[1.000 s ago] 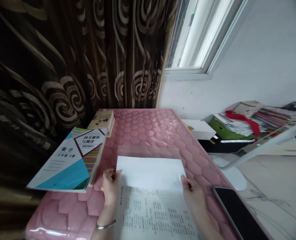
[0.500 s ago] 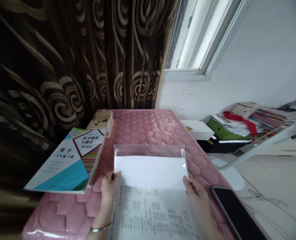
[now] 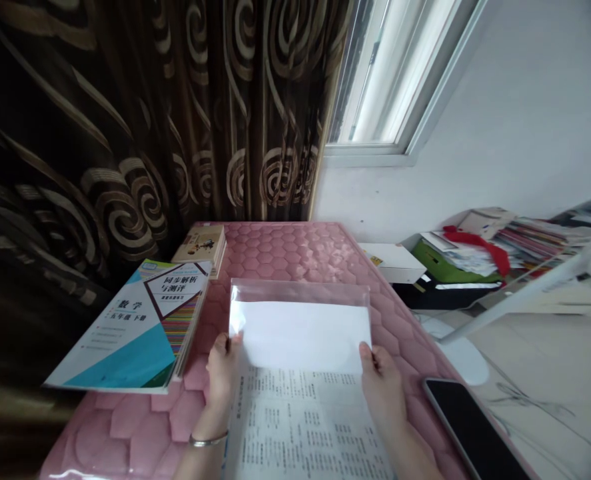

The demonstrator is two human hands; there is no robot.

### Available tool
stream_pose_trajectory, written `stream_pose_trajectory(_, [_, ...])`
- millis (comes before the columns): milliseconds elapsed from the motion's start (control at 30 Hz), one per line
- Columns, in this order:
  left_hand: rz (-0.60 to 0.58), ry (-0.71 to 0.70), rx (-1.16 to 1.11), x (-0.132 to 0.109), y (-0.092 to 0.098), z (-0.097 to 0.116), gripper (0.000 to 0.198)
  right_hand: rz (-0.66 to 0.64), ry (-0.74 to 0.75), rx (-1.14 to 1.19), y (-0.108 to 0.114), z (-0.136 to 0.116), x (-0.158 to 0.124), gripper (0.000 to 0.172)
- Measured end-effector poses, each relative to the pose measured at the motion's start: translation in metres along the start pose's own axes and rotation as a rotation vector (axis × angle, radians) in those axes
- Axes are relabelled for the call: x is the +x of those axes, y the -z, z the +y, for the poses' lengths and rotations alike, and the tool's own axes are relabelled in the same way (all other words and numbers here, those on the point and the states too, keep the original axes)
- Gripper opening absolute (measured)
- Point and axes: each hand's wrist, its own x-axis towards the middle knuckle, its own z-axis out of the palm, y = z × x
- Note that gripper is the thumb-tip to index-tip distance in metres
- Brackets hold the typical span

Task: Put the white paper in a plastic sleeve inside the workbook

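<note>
While both hands are raised to its sides, we see a clear sleeve [image 3: 300, 291] over the near part of the pink surface [image 3: 270, 257]. The paper [image 3: 300, 337] inside is white and blank toward the top, with rows of print below, too blurred for us to read. The left hand [image 3: 222, 370], with a silver bracelet [image 3: 208, 442] at its wrist, pinches the sleeve's left edge, fingers closed and thumb on top. The right hand [image 3: 384, 381] grips the opposite edge the same way. We cannot tell whether the sleeve touches the surface underneath.

To the left of the left hand we find a blue and white book [image 3: 120, 360] on top of a stack, and just behind it some small tan books [image 3: 202, 243]. A dark phone [image 3: 475, 427] lies near the right forearm, along the surface's right side. Past that edge we make out the round white base [image 3: 462, 359] of a stand, and farther back a white box [image 3: 395, 260] beside a green bag [image 3: 432, 259].
</note>
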Motion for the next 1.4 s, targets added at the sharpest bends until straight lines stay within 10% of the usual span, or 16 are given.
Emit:
stream_pose_trajectory(467, [-0.167,0.002,-0.392,-0.015,0.014,0.000,0.038,-0.040,-0.087,0.213,0.004,0.004,-0.002,0.049])
stream_pose_trajectory(767, [-0.028,-0.005,-0.418,-0.014,-0.002,-0.001,0.043,-0.047,-0.093,0.107,0.007,0.011,-0.006,0.050])
stream_pose_trajectory(1400, [-0.119,0.199,0.554,0.008,-0.005,0.026,0.024,-0.114,-0.066,-0.214,0.002,0.034,0.021,0.049])
